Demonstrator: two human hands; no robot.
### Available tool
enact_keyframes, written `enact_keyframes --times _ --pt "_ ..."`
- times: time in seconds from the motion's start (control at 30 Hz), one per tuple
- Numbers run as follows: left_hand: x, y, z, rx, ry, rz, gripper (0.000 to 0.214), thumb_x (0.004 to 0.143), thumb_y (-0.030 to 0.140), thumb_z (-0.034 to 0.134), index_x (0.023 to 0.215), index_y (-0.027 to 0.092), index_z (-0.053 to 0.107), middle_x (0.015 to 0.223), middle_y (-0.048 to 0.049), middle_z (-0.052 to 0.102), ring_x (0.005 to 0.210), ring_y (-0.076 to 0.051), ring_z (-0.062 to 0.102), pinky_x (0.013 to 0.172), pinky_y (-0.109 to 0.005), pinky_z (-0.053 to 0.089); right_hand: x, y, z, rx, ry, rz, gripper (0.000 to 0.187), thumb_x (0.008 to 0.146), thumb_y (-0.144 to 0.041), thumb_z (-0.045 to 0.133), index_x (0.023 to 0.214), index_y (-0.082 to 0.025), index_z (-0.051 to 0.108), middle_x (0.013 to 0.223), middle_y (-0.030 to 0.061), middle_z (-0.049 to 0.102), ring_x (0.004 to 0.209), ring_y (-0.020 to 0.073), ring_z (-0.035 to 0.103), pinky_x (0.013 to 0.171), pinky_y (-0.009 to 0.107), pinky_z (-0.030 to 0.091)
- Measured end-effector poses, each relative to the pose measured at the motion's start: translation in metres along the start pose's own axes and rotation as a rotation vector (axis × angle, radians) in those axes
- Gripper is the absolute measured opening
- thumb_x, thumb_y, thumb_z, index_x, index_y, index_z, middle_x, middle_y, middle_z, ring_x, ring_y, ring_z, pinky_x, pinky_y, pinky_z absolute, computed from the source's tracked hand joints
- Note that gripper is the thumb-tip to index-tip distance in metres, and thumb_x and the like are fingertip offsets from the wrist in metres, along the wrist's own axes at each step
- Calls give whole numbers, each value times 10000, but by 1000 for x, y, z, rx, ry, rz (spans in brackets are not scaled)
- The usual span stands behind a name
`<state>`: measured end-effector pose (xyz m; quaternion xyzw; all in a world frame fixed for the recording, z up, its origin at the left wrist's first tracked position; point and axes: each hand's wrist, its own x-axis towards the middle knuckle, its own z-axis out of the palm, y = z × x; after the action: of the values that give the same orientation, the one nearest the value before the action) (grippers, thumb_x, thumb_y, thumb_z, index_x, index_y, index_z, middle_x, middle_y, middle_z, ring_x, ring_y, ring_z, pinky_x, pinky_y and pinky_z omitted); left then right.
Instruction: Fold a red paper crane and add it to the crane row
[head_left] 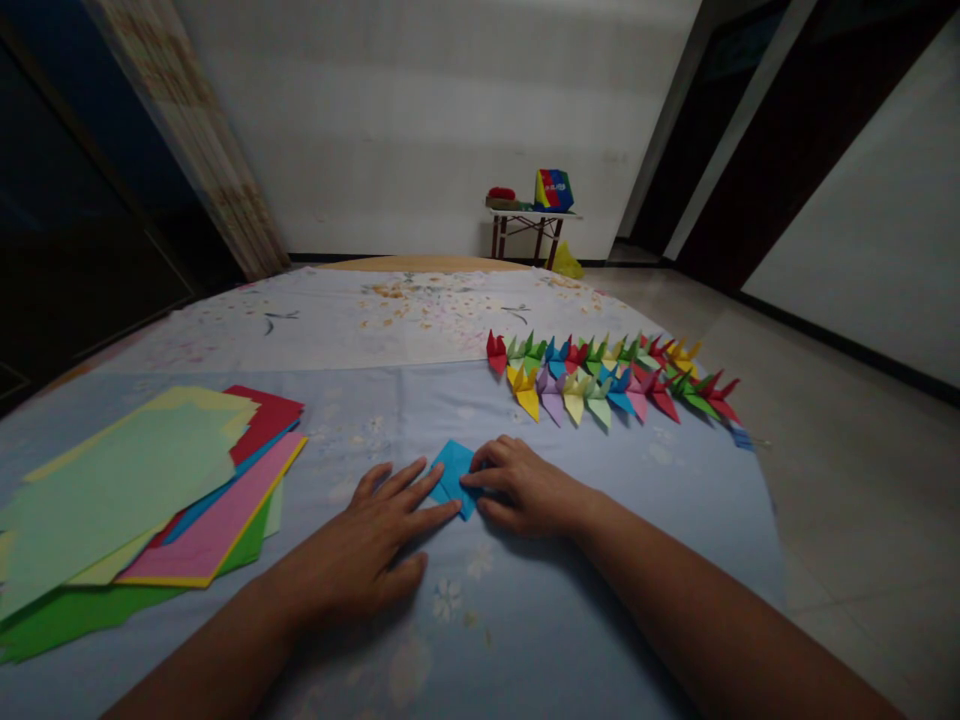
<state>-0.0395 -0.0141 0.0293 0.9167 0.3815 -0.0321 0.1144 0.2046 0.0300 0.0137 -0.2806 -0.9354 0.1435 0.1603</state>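
A small blue folded paper (453, 466) lies on the cloth in front of me, roughly diamond-shaped, with crease lines showing. My left hand (382, 535) is spread palm down, its fingertips resting on the paper's left side and lower part. At the right edge, my right hand (521, 485) has its fingers bent together on the paper, with the thumb just below. Part of the paper's right side is hidden under those fingers. Beyond my right hand stand several folded paper cranes (577, 395) in two rows of mixed colours.
To the left lies a loose stack of coloured paper sheets (135, 490). A blue floral cloth (360, 400) covers the near part of the round table, a white floral one (322, 320) the far part. Against the wall, a small table (525, 213) holds a multicoloured box (553, 190).
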Motion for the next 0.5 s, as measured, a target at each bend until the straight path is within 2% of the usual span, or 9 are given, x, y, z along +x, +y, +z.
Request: enact_keyframes --times 0.5 --pt "1 5 3 49 -23 -30 645 796 197 462 1354 437 245 1499 8 98 1347 -351 3 1032 -632 74 -1 0 1 -4 9 -7 332 776 -215 559 1105 -202 606 1022 83 553 923 200 450 809 362 359"
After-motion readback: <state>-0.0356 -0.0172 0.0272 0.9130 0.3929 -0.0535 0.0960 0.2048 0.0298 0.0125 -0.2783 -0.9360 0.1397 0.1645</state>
